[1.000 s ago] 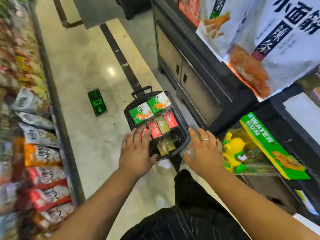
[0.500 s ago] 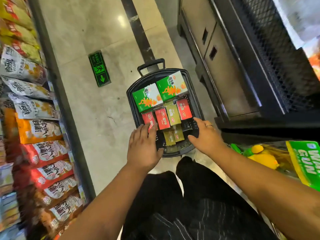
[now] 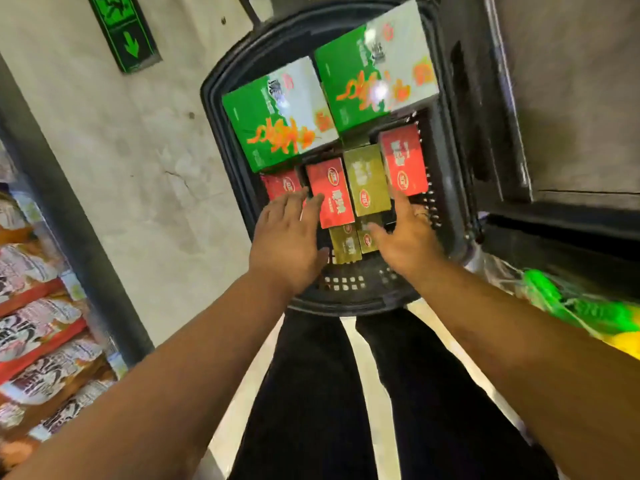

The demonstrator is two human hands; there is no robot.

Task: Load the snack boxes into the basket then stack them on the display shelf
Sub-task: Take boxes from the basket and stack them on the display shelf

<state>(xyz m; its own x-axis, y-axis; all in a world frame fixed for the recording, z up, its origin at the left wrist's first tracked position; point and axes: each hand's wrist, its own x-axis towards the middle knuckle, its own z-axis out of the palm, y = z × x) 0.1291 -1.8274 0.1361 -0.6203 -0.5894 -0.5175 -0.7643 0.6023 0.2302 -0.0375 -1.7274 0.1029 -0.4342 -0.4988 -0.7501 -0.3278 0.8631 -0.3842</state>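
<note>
Your left hand (image 3: 287,240), fingers straight, over the red snack boxes (image 3: 329,188) in the black basket (image 3: 346,301), your right hand (image 3: 407,237) likewise loose above the gold boxes (image 3: 365,178), neither gripping, two green-and-white boxes (image 3: 277,112) at the basket's far end

Black plastic basket (image 3: 221,109); glossy cardboard snack boxes (image 3: 280,112); polished stone floor (image 3: 114,140).

Under you: pale polished stone floor (image 3: 145,140), hairline crack (image 3: 176,176) in it. Green arrow sign (image 3: 123,29) flat on floor, ahead to your left. On your left: dark shelf rail (image 3: 69,220), bagged snacks (image 3: 34,341) stacked behind it. On your right: dark metal cabinet (image 3: 571,98); blurred green-yellow packet (image 3: 588,313) nearer you.
</note>
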